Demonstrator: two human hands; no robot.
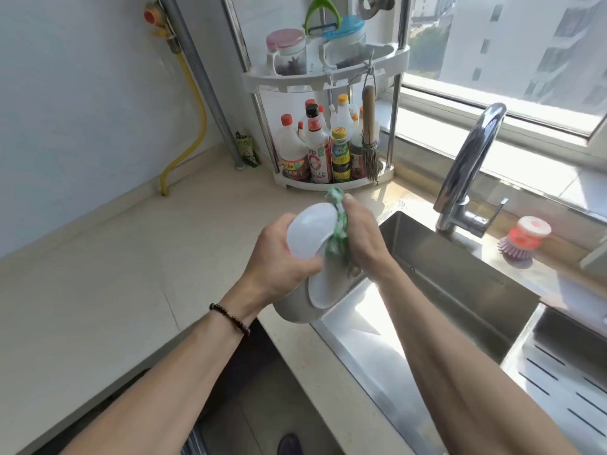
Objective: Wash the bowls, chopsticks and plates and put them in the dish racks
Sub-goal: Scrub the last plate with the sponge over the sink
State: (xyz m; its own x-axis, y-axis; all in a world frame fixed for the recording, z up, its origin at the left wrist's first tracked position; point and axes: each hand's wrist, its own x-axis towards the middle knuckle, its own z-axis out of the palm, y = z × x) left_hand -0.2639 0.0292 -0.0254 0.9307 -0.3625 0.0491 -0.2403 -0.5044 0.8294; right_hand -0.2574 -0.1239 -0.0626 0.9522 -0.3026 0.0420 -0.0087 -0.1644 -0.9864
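Item, nearest: left hand (pixel 279 257), fingers curled round the rims of two white dishes (pixel 310 234), holding them tilted on edge over the sink's (pixel 460 290) near corner, presumably so runoff falls into the basin. Possibly a plate against a bowl; the view does not settle it. Item: right hand (pixel 361 238), fingers closed around a green cloth (pixel 338 231), pressing it to the upper dish's rim to scrub. Item, beyond: faucet (pixel 469 169), not running. Item, farthest: condiment rack (pixel 328 126), in the counter corner, well apart.
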